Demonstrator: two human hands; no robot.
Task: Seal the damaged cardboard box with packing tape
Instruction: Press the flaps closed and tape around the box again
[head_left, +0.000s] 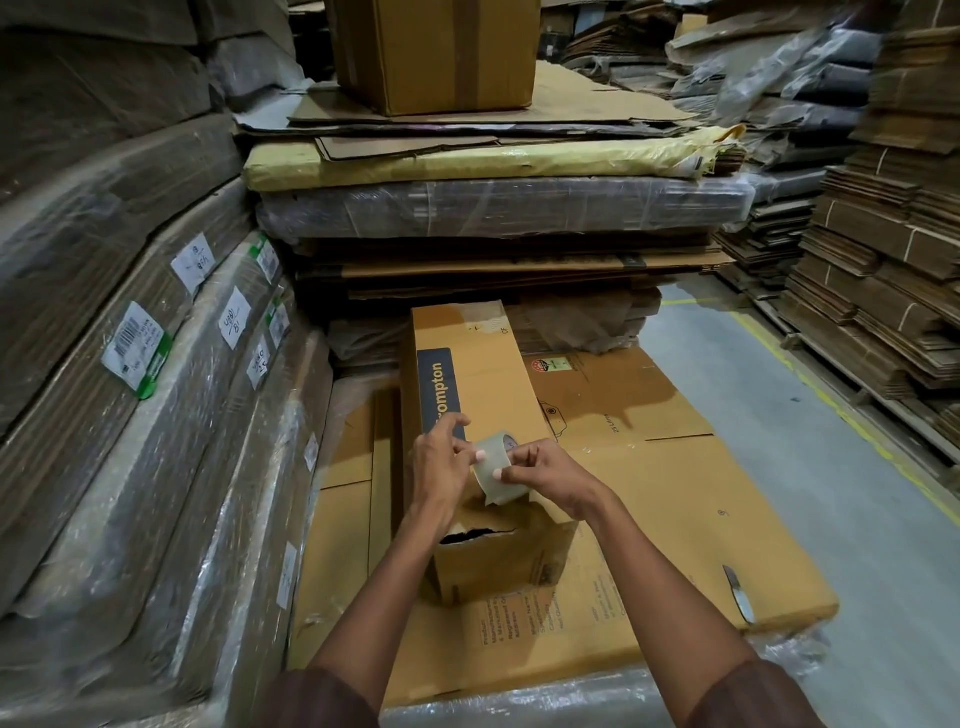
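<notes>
Warehouse stack | 1 torn box (483, 467) | 1 tape roll (496, 467) pinched by left hand (441, 467), right hand (545, 470)

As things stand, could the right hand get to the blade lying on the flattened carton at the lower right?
Probably yes: the blade lies bare on the flat carton, nothing over it. But the right hand, like the left hand, is occupied with the tape roll.

Packaging warehouse: shrink-wrapped flattened cartons (130, 364), cardboard stacks (883, 291), marked floor (779, 415).
</notes>
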